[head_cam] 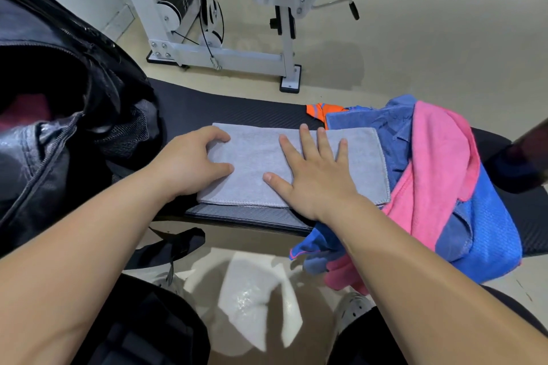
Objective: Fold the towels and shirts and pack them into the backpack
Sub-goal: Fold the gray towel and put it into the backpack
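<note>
Fingers (305, 139) spread, right hand (314, 178) presses flat on grey towel (252, 157); left hand (189, 161) grips its left edge.

A grey towel (255, 154), folded into a flat rectangle, lies on a black bench (237, 107). Its right end overlaps a loose heap: a pink towel (439, 163) draped over blue cloths (355, 120) and a blue mesh shirt (486, 240), with an orange piece (317, 111) behind. A black backpack (59, 133) sits unzipped at left.
</note>
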The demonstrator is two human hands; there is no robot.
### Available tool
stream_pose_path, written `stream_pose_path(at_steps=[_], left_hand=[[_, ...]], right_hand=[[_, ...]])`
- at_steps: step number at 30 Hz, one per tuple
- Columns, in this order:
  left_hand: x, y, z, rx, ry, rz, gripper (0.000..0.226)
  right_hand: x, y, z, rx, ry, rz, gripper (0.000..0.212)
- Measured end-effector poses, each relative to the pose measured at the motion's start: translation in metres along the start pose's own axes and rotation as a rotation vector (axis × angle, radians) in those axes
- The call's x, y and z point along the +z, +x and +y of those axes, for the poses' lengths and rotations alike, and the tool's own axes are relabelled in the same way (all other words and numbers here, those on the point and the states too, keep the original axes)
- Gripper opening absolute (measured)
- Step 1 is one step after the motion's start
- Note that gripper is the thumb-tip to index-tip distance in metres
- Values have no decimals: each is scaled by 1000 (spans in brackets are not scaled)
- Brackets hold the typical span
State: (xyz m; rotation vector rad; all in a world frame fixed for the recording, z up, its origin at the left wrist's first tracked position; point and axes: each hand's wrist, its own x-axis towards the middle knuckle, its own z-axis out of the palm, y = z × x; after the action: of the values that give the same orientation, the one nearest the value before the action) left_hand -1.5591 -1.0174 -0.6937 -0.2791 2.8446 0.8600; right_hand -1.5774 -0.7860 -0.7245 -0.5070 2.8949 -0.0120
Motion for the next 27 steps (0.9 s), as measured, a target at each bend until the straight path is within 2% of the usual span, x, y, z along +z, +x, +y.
stream_pose_path(at_steps=[4,7,11,16,18,22,27], left_hand=[[-3,9,-3,17,-181,-13,39],[-6,10,-2,8,-320,-69,41],[-11,7,-3,-8,-251,-65,46],[-19,-4,0,3,-223,72,57],[-24,-10,2,-4,-346,94,57],[-32,-23,9,-16,-714,27,56],[-39,-29,35,58,-761,51,57]], right_hand=[[-5,2,0,-1,0,56,84],[-1,5,-2,9,-7,17,87],[1,6,-6,6,-4,-8,87],[3,10,-22,10,40,-3,87],[3,12,-25,8,64,1,87],[-4,8,-19,-32,213,38,87],[-24,-12,4,31,249,119,86]])
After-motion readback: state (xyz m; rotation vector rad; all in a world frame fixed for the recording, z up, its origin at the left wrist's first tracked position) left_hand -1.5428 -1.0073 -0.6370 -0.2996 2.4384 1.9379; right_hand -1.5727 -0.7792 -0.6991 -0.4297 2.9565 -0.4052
